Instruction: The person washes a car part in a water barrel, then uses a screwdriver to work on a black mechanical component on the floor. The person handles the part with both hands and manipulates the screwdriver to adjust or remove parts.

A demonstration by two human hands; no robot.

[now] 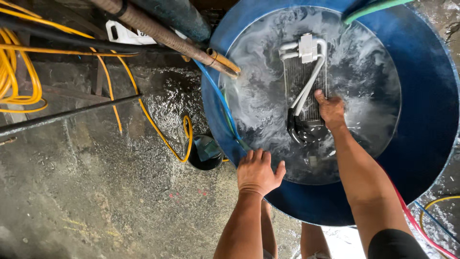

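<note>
The right hand (330,109) is gripping a finned radiator (304,81) in the blue drum (421,105) with closed fingers, while, at seven o'clock, the left hand (256,171) is resting spread-fingered on the rim.

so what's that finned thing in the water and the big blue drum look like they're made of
Finned radiator core: likely bare metal, perhaps aluminium; dull silver-grey fins and pale tubes, held by the right hand. Blue drum: probably moulded plastic; smooth, evenly coloured glossy wall. The left hand rests on its rim.

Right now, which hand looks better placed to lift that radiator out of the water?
The right hand, probably: it already grips the radiator in the water-filled blue barrel. The left hand only rests on the barrel's near rim, apart from it.
</note>
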